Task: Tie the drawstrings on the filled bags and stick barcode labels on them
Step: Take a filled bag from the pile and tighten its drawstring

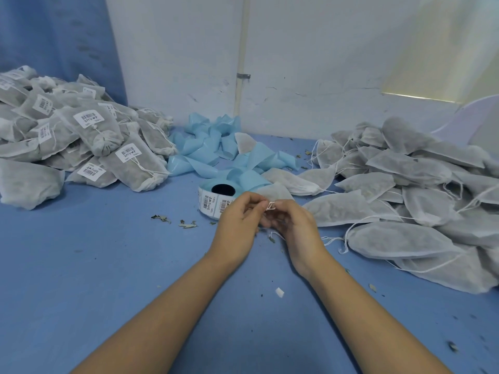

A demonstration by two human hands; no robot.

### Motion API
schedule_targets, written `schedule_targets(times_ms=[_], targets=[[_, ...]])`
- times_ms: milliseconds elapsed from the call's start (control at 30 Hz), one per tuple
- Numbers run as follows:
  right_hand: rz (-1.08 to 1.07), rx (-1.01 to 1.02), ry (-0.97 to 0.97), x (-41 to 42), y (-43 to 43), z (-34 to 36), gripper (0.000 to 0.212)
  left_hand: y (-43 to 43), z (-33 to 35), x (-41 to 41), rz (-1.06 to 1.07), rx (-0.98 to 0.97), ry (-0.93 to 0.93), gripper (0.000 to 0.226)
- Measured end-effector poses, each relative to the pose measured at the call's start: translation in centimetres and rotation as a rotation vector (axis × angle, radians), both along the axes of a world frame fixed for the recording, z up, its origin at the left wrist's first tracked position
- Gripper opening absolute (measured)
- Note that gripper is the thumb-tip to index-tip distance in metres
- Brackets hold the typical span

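Observation:
My left hand [239,222] and my right hand [293,228] meet over the middle of the blue table [108,265]. Between their fingertips they pinch a white drawstring [270,205], which forms a small loop. The string belongs to a grey filled bag [278,190] that lies just behind my hands and is mostly hidden by them. A roll of barcode labels [213,201] lies right behind my left hand. A heap of labelled, tied bags [81,141] sits at the left. A heap of unlabelled bags [410,195] with loose strings sits at the right.
Crumpled blue backing tape [216,147] from the label roll is piled against the white wall at the back. Dried leaf crumbs [186,224] and a small white scrap [279,292] lie scattered on the table.

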State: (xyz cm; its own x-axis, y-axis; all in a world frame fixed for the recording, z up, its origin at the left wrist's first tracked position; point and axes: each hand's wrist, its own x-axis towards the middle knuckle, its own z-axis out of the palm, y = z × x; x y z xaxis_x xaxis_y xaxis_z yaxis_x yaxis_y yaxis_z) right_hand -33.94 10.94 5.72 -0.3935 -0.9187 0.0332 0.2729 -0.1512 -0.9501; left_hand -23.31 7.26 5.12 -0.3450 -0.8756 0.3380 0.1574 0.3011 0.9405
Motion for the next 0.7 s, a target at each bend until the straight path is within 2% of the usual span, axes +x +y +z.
schedule_targets(times_ms=[167,467,700], targets=[[0.035,0.012,0.009,-0.3,0.0,0.0,0.023,0.1,0.1,0.0,0.020,-0.008,-0.009,0.018],[0.021,0.005,-0.011,-0.3,0.2,0.3,0.018,0.4,-0.1,0.0,0.053,-0.032,-0.032,0.018],[0.193,-0.029,-0.225,-1.2,0.5,0.6,0.011,0.2,0.0,0.0,0.076,-0.010,-0.055,0.015]])
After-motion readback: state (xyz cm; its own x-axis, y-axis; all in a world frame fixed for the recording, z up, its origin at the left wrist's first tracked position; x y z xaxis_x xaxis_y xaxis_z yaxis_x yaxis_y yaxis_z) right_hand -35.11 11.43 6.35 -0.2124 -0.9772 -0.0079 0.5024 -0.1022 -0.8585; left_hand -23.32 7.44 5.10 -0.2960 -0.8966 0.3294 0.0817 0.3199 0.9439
